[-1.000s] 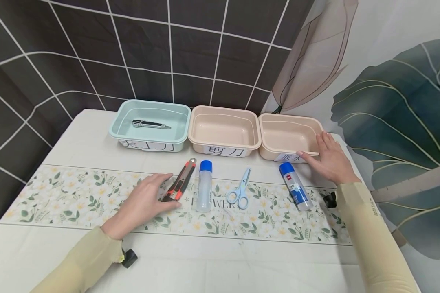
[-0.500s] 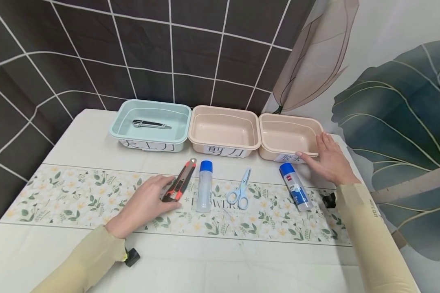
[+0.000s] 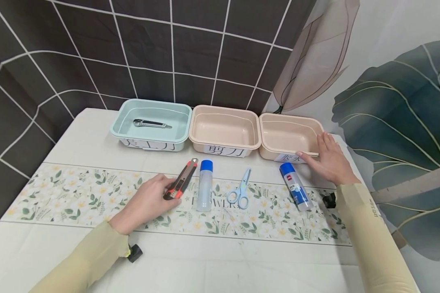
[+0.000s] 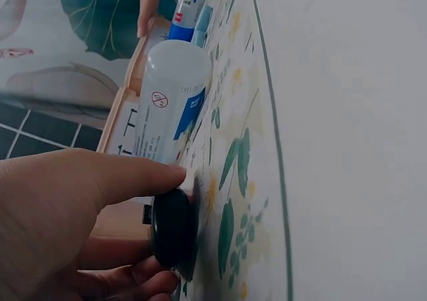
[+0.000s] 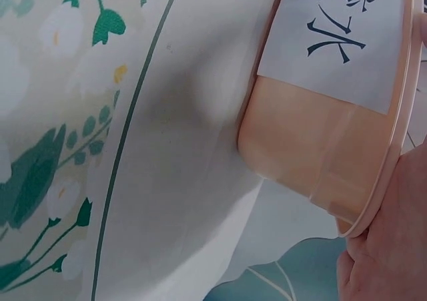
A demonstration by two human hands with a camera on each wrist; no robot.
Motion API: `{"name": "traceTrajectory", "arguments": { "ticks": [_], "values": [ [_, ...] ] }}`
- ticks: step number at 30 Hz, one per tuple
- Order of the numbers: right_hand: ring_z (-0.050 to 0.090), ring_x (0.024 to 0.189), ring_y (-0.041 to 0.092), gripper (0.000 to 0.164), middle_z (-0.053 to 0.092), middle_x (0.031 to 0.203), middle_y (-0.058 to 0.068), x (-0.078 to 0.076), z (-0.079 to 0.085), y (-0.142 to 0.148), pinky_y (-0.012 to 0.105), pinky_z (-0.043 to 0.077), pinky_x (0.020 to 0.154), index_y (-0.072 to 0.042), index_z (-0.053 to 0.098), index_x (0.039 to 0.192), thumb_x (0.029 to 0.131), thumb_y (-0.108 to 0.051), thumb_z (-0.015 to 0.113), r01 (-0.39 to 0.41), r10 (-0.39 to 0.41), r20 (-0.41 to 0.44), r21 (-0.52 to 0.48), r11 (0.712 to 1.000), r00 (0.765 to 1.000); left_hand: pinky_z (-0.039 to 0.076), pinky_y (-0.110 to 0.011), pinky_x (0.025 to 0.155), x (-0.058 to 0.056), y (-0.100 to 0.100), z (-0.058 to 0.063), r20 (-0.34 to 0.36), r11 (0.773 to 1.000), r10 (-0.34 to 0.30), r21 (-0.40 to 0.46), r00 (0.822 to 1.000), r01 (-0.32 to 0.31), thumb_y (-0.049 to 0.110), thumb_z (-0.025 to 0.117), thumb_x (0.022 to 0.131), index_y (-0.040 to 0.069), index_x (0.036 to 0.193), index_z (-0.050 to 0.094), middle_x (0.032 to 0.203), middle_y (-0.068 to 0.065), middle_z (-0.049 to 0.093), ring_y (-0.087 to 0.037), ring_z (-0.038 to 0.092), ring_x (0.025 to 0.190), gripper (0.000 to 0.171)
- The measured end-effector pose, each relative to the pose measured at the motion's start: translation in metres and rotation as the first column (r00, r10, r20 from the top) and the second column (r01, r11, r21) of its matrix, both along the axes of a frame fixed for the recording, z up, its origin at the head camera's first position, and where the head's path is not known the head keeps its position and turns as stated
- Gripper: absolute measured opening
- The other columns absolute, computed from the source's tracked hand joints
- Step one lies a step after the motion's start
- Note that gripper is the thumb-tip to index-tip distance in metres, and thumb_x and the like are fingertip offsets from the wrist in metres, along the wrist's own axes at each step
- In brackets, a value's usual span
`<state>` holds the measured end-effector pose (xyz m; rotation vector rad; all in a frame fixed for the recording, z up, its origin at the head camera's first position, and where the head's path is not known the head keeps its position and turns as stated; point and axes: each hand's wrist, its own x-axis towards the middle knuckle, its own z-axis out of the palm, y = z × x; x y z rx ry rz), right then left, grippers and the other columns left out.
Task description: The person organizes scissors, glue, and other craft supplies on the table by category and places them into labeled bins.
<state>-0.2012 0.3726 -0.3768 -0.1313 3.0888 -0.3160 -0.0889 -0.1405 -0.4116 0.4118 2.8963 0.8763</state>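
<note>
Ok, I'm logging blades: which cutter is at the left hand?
The red-and-black cutter, between thumb and fingers of the left hand; the black-and-silver cutter lies in the blue bin.

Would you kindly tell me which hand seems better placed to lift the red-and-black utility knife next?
Probably the left hand: it is at the near end of the utility knife, while the right hand rests against the rightmost bin, past the scissors.
</note>
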Motion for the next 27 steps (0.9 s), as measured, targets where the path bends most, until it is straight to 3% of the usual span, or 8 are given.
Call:
{"name": "traceTrajectory", "arguments": {
  "ticks": [14,20,27],
  "values": [
    [-0.007,0.152,0.042,0.107,-0.009,0.166,0.023,-0.0008,0.0035,-0.0011,0.062,0.000,0.119,0.004,-0.001,0.160,0.096,-0.072,0.039,-0.007,0.007,0.004,0.004,1.000,1.000,0.047,-0.031,0.060,-0.0063,0.0030,-0.0027,-0.035,0.999,0.033,-0.012,0.999,-0.034,0.030,0.082,0.083,-0.002,0.125,0.070,0.100,-0.010,0.066,-0.018,0.055,0.071,0.055],
    [-0.007,0.152,0.041,0.107,-0.009,0.167,0.020,0.0002,0.0034,-0.0005,0.063,0.001,0.119,0.003,-0.001,0.160,0.096,-0.073,0.038,-0.006,0.006,-0.002,0.002,1.000,1.000,0.043,-0.031,0.059,-0.0065,0.0019,-0.0008,-0.049,0.999,0.014,-0.039,0.999,-0.016,0.025,0.080,0.086,-0.002,0.127,0.069,0.099,-0.007,0.062,-0.018,0.051,0.069,0.050],
    [-0.008,0.152,0.042,0.107,-0.011,0.166,0.021,0.0009,0.0024,0.0005,0.066,0.002,0.117,0.004,-0.002,0.160,0.096,-0.073,0.038,-0.003,0.003,0.010,-0.006,1.000,1.000,0.042,-0.035,0.067,-0.0056,-0.0014,0.0002,-0.090,0.995,-0.014,-0.101,0.996,0.005,0.022,0.076,0.090,-0.004,0.130,0.065,0.099,-0.007,0.056,-0.022,0.049,0.078,0.049]
  ]
}}
